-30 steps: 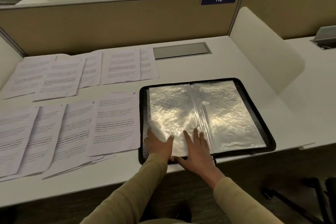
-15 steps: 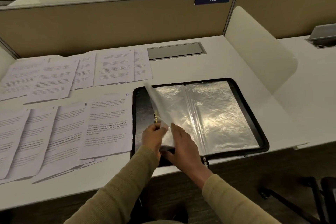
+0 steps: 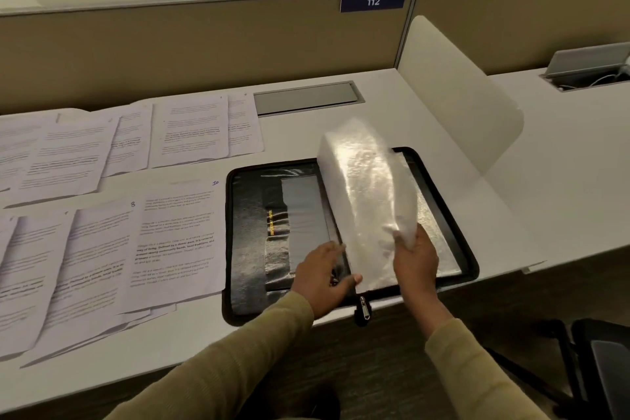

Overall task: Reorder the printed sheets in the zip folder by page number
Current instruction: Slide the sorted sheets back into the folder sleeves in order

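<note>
Two hands: right hand [image 3: 414, 257] grips lifted sleeves [image 3: 368, 187] (blurred); left hand [image 3: 322, 280] rests relaxed on zip folder [image 3: 249, 215].

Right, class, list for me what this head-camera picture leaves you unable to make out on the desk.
Head view only:
Printed sheets: body text too small and blurred; only handwritten 8 and 10 readable.
Leftmost sheets: cut off by the frame edge.
Zip folder, right half: hidden by the lifted, motion-blurred clear sleeves that the right hand grips.
Left hand: fingertips blurred, grip unclear.
Gold lettering on the pocket: too small.
</note>
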